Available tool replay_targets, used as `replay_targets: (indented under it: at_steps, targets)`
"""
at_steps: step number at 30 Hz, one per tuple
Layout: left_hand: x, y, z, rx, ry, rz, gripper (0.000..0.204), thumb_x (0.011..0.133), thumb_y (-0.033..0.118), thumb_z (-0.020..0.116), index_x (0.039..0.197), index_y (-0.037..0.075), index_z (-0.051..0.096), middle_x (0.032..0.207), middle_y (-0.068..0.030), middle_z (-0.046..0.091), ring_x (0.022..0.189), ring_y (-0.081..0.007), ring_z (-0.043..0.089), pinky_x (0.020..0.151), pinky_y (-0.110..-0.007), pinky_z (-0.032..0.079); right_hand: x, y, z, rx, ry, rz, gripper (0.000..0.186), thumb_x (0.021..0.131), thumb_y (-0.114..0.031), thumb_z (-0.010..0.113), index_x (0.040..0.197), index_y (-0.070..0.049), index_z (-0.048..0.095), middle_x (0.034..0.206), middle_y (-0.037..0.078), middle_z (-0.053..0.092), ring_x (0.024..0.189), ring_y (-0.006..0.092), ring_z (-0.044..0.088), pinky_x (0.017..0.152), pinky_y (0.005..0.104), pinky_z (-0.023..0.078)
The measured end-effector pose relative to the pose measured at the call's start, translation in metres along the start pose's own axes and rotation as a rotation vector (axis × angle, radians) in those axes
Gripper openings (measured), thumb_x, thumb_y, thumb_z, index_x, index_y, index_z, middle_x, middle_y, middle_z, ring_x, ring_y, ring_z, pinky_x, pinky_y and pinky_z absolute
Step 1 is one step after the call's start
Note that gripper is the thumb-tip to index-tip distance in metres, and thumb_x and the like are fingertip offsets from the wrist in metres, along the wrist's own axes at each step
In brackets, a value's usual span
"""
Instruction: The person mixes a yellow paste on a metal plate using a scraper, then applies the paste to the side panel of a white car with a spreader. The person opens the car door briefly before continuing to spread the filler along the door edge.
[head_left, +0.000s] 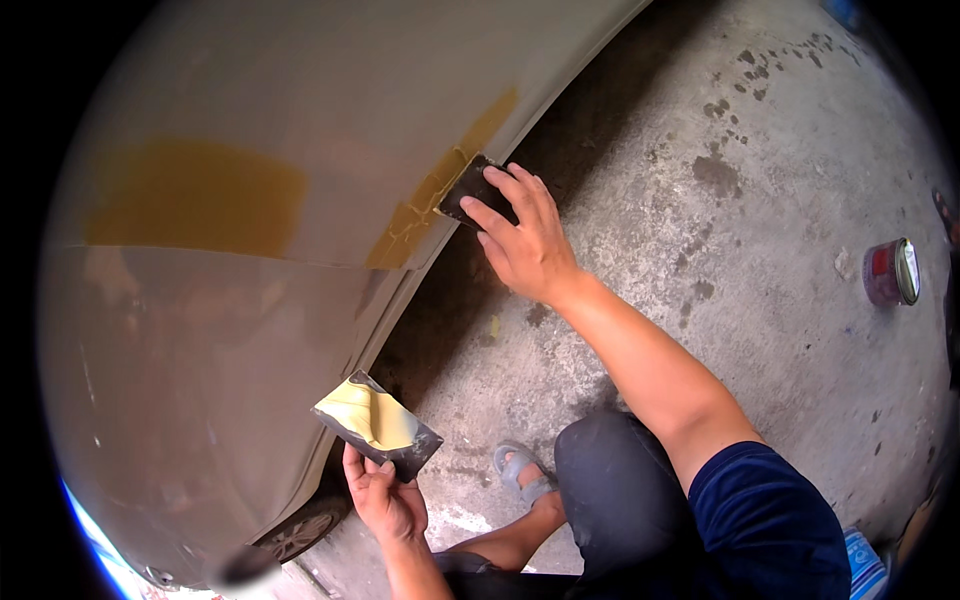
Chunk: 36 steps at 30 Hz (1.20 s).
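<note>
My right hand [522, 232] grips a dark, flat spreader [466, 194], its fingers laid over the face. The spreader's edge meets a yellow-brown strip of filler [402, 232] along the lower edge of a grey-beige car panel [330, 60]. Some of that strip looks ridged and uneven. Lower down, my left hand [386, 500] holds a dark rectangular palette [412, 462] by its near edge, thumb on top. Pale yellow filler paste [372, 412] covers much of the palette. A wide yellow-brown patch [200, 198] lies farther left on the panel.
A round reddish tin [884, 274] rests on the stained concrete floor [790, 380] at the right. Below the panel at lower left shows a car wheel [300, 535]. My bent knee [615, 460] and sandalled foot [524, 472] are beneath my arms. Something blue and white [864, 560] sits at lower right.
</note>
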<state>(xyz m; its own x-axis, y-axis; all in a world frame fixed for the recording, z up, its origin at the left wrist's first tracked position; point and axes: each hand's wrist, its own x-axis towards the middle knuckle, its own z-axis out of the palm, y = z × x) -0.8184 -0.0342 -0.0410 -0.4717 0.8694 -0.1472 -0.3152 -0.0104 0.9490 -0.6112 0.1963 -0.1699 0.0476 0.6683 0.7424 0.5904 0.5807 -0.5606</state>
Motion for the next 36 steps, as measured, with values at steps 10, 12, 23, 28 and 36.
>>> replay_targets:
  at_steps: [10,12,23,28,36]
  targets:
    - [0.0,-0.002,-0.007,0.0,-0.103,-0.009,0.061,0.082,-0.008,0.042,0.142,0.002,0.03,0.14,-0.0203,0.044,0.128,-0.0314,0.047,0.106,-0.048,0.041,0.0,0.013,-0.023,-0.072,-0.082,0.02,0.044,0.079,-0.01,0.066,0.122,-0.018,0.06,0.137,0.013,0.043,0.124,0.0409,0.04,0.099,0.0525,0.036]
    - [0.0,-0.003,-0.007,0.001,-0.104,-0.016,0.061,0.082,-0.008,0.042,0.142,0.002,0.03,0.141,-0.0202,0.044,0.128,-0.0313,0.047,0.106,-0.048,0.041,0.016,0.004,-0.024,-0.053,-0.041,-0.017,0.043,0.079,-0.01,0.066,0.122,-0.018,0.06,0.137,0.012,0.043,0.124,0.041,0.04,0.099,0.0517,0.036]
    - [-0.002,-0.001,0.008,-0.029,-0.072,-0.001,0.061,0.078,-0.01,0.044,0.138,-0.002,0.032,0.134,-0.0214,0.049,0.122,-0.0323,0.051,0.103,-0.047,0.044,0.019,0.012,-0.034,-0.077,-0.047,0.004,0.044,0.079,-0.01,0.065,0.122,-0.014,0.059,0.138,0.012,0.043,0.123,0.041,0.04,0.099,0.0518,0.036]
    - [-0.002,0.0,0.012,-0.023,-0.092,-0.013,0.061,0.079,-0.01,0.044,0.138,-0.001,0.032,0.133,-0.0207,0.05,0.122,-0.0316,0.052,0.102,-0.047,0.045,0.041,0.037,-0.025,-0.039,0.021,-0.004,0.046,0.079,-0.01,0.065,0.123,-0.015,0.057,0.138,0.012,0.042,0.124,0.0402,0.04,0.1,0.0513,0.035]
    - [-0.003,-0.001,0.011,-0.027,-0.088,-0.01,0.061,0.078,-0.01,0.044,0.138,-0.001,0.033,0.133,-0.0208,0.051,0.122,-0.0312,0.052,0.103,-0.046,0.044,0.042,0.045,-0.041,-0.059,0.039,0.042,0.047,0.08,-0.01,0.065,0.125,-0.015,0.055,0.14,0.012,0.041,0.127,0.0388,0.038,0.102,0.051,0.035]
